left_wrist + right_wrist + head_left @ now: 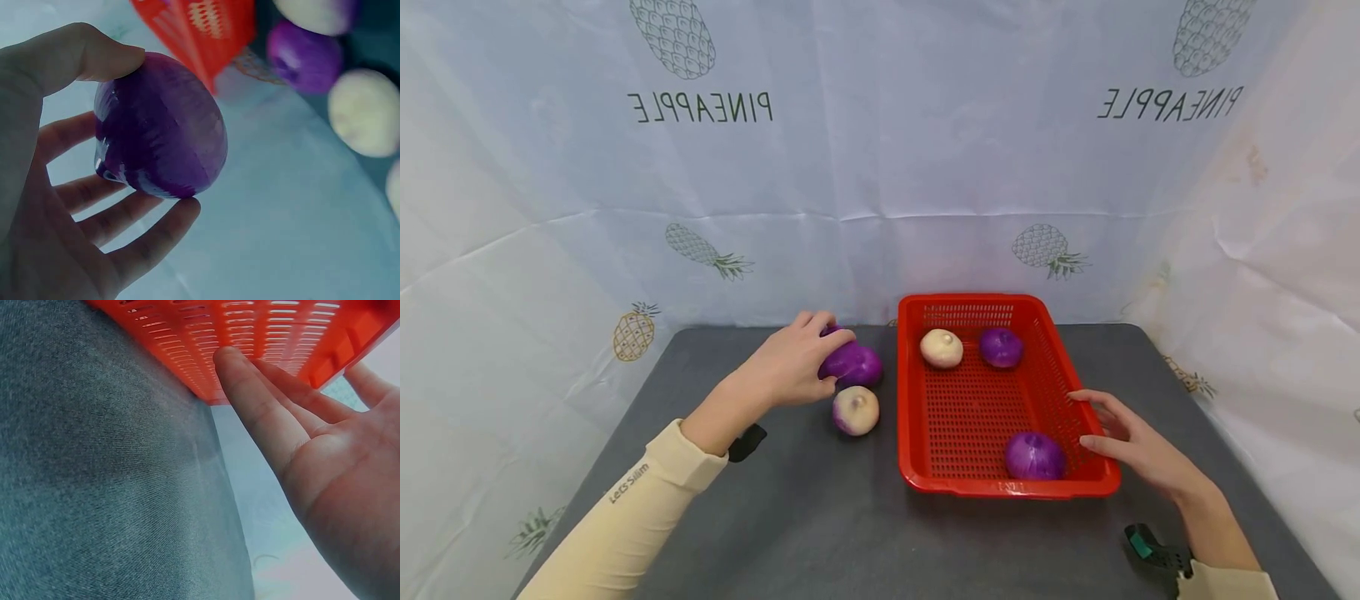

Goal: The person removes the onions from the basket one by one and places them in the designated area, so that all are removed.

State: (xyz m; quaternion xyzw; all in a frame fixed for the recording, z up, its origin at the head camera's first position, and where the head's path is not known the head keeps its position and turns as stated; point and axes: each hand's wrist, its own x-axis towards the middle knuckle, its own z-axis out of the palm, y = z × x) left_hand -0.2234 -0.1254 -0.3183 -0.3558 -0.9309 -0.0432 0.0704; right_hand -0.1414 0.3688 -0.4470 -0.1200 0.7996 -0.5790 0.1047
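A glossy purple onion [161, 125] with a small pointed tip is held in my left hand [793, 362], thumb on one side and fingers spread round the other. From the head view, the hand partly covers it. Another purple onion [870, 367] is right beside it, and a cream-and-purple bulb [856, 411] lies just in front. My right hand [1138, 442] rests at the right side of a red plastic basket [910, 400], its fingers loosely extended against the slotted wall [250, 331].
Inside the basket are a cream bulb [942, 348] and a purple onion [1002, 347] at the back, plus another purple onion [1035, 456] at the front right. A dark grey cloth-covered table [820, 517] meets a pineapple-printed white curtain [865, 150] behind.
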